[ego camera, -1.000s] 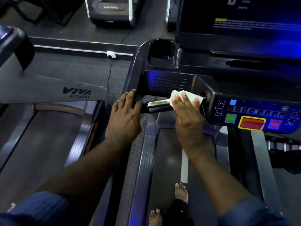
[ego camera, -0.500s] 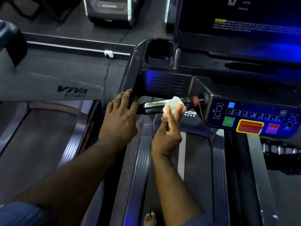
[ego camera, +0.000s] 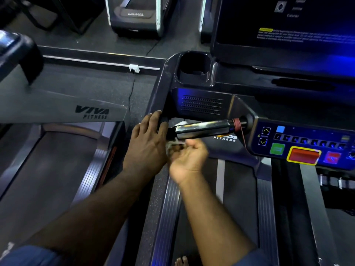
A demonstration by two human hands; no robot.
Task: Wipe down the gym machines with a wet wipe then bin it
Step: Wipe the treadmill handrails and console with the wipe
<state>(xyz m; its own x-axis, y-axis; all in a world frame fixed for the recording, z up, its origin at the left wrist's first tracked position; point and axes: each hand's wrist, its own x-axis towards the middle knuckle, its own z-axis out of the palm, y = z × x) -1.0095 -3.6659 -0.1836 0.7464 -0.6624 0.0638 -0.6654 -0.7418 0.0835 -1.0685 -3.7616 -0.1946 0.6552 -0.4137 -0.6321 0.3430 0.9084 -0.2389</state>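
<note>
I stand on a treadmill whose console [ego camera: 299, 143] carries coloured buttons. A shiny metal handlebar [ego camera: 201, 128] runs across in front of it. My right hand [ego camera: 187, 157] is just under the bar's left end, palm up and blurred, its fingers curled round a crumpled white wet wipe [ego camera: 173, 144]. My left hand [ego camera: 148, 139] rests with straight fingers on the dark side rail [ego camera: 159, 100] at the bar's left end, touching the right hand's fingers.
A cup holder [ego camera: 194, 69] and a dark screen [ego camera: 288, 35] sit above the bar. A second treadmill marked VIVA FITNESS [ego camera: 92, 112] stands to the left, with a floor socket and cable [ego camera: 133, 68] between. The belt [ego camera: 217, 208] runs below me, my toes at the bottom.
My right hand has slid the wipe left along the bar, from its right part to under its left end, turning palm up. The left hand has stayed on the rail.
</note>
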